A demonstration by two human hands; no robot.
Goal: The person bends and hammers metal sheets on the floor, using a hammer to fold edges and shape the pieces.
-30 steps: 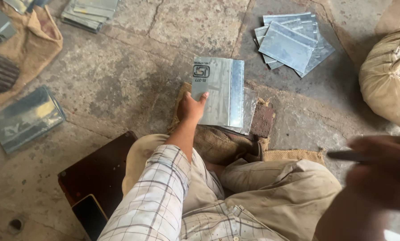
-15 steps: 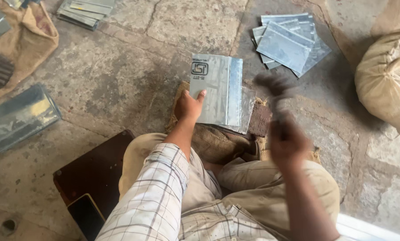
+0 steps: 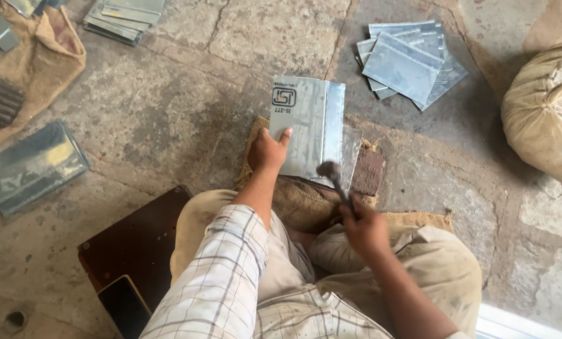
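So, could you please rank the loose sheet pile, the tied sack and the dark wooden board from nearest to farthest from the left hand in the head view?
From the left hand:
1. Wooden board, below-left, by the knee.
2. Sheet pile, upper right on the floor.
3. Sack, far right edge.

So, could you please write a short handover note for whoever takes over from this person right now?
Left hand: flat on the folded metal sheet, pinning it to the burlap pad on the stone floor.
Right hand: grips a hammer, its head at the sheet's near edge.
Done: one long edge of the sheet looks folded over.
Left: cannot tell how much hammering remains; more sheets lie stacked ahead to the right.
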